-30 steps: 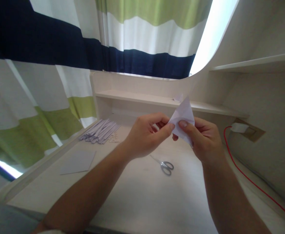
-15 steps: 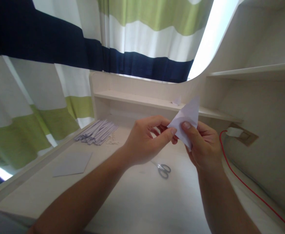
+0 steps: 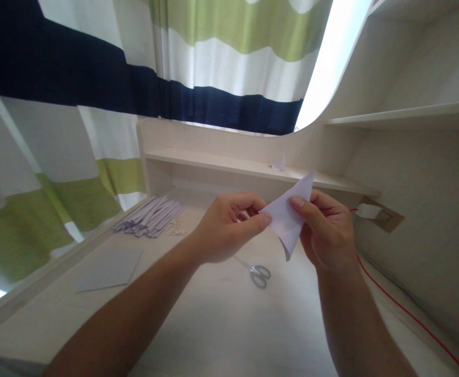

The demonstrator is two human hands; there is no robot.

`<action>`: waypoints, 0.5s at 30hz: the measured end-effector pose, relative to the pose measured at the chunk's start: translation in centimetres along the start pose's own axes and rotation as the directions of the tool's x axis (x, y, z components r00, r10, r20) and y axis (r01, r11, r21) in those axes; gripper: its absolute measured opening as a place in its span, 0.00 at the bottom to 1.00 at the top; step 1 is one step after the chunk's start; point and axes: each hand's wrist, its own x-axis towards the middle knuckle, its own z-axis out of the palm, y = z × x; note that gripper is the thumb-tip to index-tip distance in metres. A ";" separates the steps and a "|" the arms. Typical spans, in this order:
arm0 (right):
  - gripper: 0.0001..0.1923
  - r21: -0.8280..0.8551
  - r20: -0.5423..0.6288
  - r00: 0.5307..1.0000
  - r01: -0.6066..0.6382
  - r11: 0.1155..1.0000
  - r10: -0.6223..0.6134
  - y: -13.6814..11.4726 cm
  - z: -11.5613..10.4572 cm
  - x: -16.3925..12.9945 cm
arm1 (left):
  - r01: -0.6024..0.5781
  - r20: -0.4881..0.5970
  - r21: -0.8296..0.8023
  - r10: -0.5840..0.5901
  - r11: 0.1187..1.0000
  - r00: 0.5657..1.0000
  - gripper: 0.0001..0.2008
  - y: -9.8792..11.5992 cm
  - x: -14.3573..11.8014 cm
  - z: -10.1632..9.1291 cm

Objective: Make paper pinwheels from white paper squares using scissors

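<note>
The folded white paper triangle (image 3: 289,222) hangs above the pale wooden table (image 3: 221,324), pinched at its left corner by the left hand (image 3: 225,230) and clamped mid-edge in the right hand (image 3: 325,235) grip; small steel scissors (image 3: 257,272) lie beyond, underneath

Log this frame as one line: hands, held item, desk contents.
left hand: pinching folded paper | right hand: gripping same paper | desk: scissors, flat sheet, paper strips
</note>
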 end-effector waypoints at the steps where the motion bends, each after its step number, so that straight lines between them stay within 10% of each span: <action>1: 0.08 0.003 -0.003 1.000 0.013 1.000 -0.013 0.1 -0.1 0.0 | -0.001 0.006 -0.007 0.001 1.000 1.000 0.09 0.0 0.0 0.0; 15: 0.01 0.029 -0.051 0.997 0.067 0.997 -0.065 0.0 -0.7 0.4 | -0.055 0.006 0.153 0.055 0.987 0.998 0.07 0.1 0.2 -0.3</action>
